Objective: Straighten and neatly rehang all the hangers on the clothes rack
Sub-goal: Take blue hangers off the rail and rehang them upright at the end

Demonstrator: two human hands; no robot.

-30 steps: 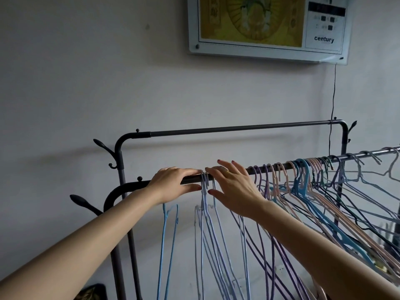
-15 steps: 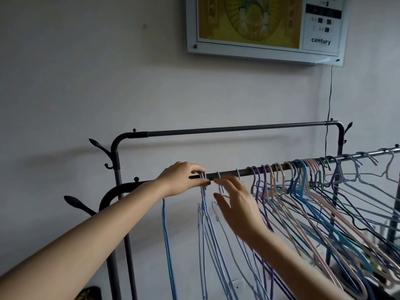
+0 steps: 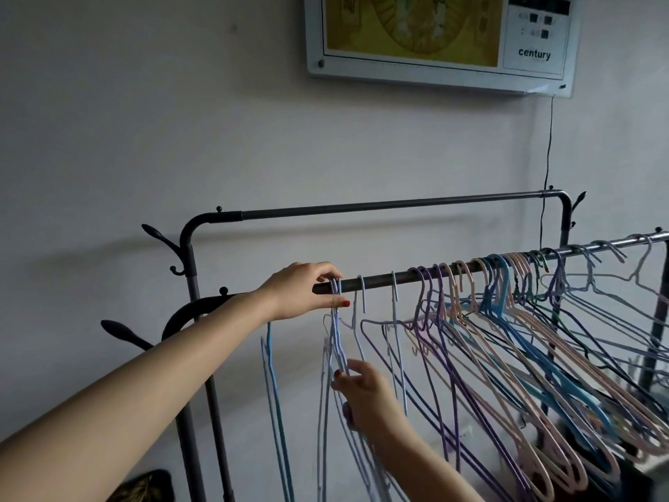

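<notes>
Fingers, left hand (image 3: 304,289): curled over the front rail (image 3: 380,280), my thumb under it and fingertips on top, pinching the hooks of the straightened bunch (image 3: 336,295) against the bar near its left end.
Fingers, right hand (image 3: 362,391): lower down, closed round the wire necks and shoulders of that same bunch, gathering them flat together.
Lone blue hanger (image 3: 273,393): hangs just left of the bunch, below my left wrist; its hook is hidden behind my hand, so I cannot tell how it sits on the rail.
Done so far: I judge only the small pale blue and lilac bunch in my hands to be tidy, its frames stacked edge-on to me and hanging straight down.
Two single hooks (image 3: 378,289): just right of the bunch, spaced apart on the rail, their frames turned slightly askew.
Left to do: the crowded mass (image 3: 506,306) of purple, pink, blue and dark hangers further right, hooks packed tight and frames crossing; I judge most of the task is ahead.
Far right: thin grey wire hangers (image 3: 615,269) are spread unevenly, some hooks tilted.
Rail axis: runs left to right, rising toward the right in my view.
Hanger direction: hooks up over the rail; bunch frames drop vertically, while the mass slants down and to the right.
Back rail (image 3: 398,204): bare, higher, nearer the wall.
</notes>
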